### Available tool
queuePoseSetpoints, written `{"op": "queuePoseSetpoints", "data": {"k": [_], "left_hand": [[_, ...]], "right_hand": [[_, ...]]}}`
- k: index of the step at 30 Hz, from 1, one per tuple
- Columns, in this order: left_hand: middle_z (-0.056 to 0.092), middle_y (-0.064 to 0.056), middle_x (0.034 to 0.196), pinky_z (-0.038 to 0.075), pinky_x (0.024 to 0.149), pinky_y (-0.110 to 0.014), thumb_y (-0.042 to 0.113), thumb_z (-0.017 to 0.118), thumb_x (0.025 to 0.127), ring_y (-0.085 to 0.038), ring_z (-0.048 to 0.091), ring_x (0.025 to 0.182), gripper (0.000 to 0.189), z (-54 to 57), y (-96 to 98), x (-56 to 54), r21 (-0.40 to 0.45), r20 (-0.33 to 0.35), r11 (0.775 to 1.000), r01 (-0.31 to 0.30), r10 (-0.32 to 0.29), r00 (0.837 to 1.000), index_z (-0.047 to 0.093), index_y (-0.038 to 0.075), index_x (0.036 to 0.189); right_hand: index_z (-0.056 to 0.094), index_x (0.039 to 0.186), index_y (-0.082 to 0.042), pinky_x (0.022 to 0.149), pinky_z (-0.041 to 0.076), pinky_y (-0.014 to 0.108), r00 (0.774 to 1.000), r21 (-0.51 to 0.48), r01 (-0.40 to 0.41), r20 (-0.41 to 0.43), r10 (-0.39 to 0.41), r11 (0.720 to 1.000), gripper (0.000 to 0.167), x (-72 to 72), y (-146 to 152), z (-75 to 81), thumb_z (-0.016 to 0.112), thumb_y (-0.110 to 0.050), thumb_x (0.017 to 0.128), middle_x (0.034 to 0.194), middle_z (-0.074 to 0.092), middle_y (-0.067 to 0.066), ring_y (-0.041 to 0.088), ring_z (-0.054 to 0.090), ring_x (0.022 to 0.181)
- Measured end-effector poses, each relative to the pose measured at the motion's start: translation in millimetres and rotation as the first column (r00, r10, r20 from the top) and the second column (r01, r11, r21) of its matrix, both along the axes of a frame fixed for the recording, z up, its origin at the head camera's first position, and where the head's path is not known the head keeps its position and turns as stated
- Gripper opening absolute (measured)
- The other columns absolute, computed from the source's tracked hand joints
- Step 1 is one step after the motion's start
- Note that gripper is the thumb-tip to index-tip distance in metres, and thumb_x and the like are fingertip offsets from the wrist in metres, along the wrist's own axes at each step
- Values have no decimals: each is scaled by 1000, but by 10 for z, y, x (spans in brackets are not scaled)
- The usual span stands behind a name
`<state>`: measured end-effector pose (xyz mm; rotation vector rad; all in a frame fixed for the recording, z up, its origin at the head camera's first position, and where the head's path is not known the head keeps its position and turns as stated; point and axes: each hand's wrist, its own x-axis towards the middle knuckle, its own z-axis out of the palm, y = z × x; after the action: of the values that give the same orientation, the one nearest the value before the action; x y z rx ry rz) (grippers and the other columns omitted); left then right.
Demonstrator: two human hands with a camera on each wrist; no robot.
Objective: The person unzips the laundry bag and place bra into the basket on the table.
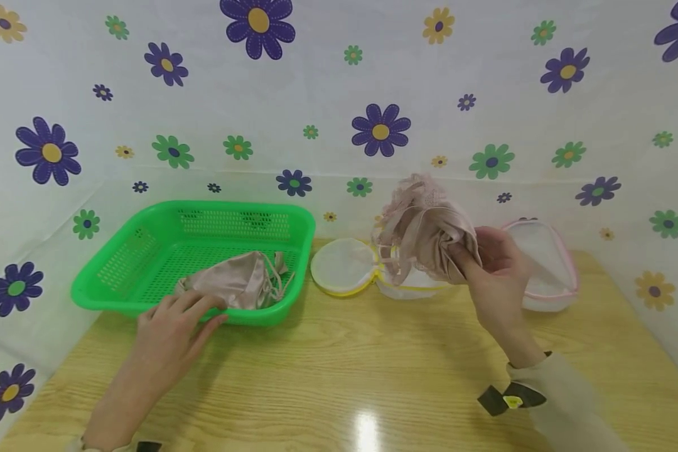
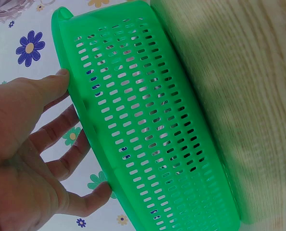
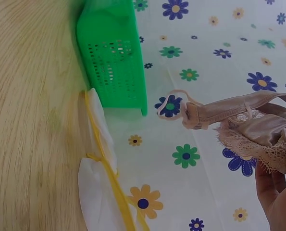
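Observation:
Above the table, my right hand grips a bunched dusty-pink satin bra with lace edging. In the right wrist view, one strap of the bra sticks out toward the basket. My left hand holds the near rim of a green plastic basket, with its fingers over the rim and its thumb outside. The left wrist view shows that hand against the perforated basket side. Inside the basket lies a satin garment with thin straps; its exact kind is unclear.
Behind the bra stands an unzipped white bag with yellow trim, its round lid folded out left. At the right is another white bag with pink trim, partly behind my right hand. A flower-print sheet encloses the wooden table.

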<state>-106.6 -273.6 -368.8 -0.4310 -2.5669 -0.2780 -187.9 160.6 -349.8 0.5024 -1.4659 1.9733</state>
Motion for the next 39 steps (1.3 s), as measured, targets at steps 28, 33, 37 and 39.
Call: {"op": "queuePoseSetpoints", "data": {"k": [28, 33, 37, 39], "left_hand": [[71, -4, 108, 46, 75, -74, 16, 81, 85, -41, 64, 100, 21, 9, -5, 0, 31, 23, 1000, -2, 1, 1000, 70, 21, 103], [71, -5, 108, 46, 75, -73, 16, 80, 85, -41, 64, 101, 21, 9, -8, -4, 30, 26, 1000, -2, 1, 1000, 70, 21, 103], [71, -5, 108, 46, 75, -73, 15, 80, 85, -42, 64, 101, 21, 9, -10, -7, 31, 32, 1000, -2, 1, 999, 70, 21, 102], [71, -5, 108, 46, 75, -73, 16, 80, 86, -42, 64, 101, 21, 9, -11, -8, 31, 33, 1000, -2, 1, 999, 70, 21, 102]], "right_hand": [[63, 111, 8, 85, 58, 20, 997, 142, 11, 70, -21, 990, 28, -216, -403, -30, 72, 15, 85, 100, 75, -9, 8, 72, 96], [63, 111, 8, 85, 58, 20, 997, 143, 9, 69, -19, 990, 28, -242, -480, -34, 73, 14, 85, 100, 75, -10, 7, 72, 95], [64, 110, 4, 82, 58, 19, 996, 147, 1, 87, -14, 989, 28, -256, -538, -34, 73, 12, 86, 99, 75, -11, 6, 72, 92], [64, 111, 5, 81, 58, 18, 995, 159, 4, 95, -19, 987, 28, -255, -566, -32, 73, 11, 86, 98, 75, -12, 6, 72, 92]]}}
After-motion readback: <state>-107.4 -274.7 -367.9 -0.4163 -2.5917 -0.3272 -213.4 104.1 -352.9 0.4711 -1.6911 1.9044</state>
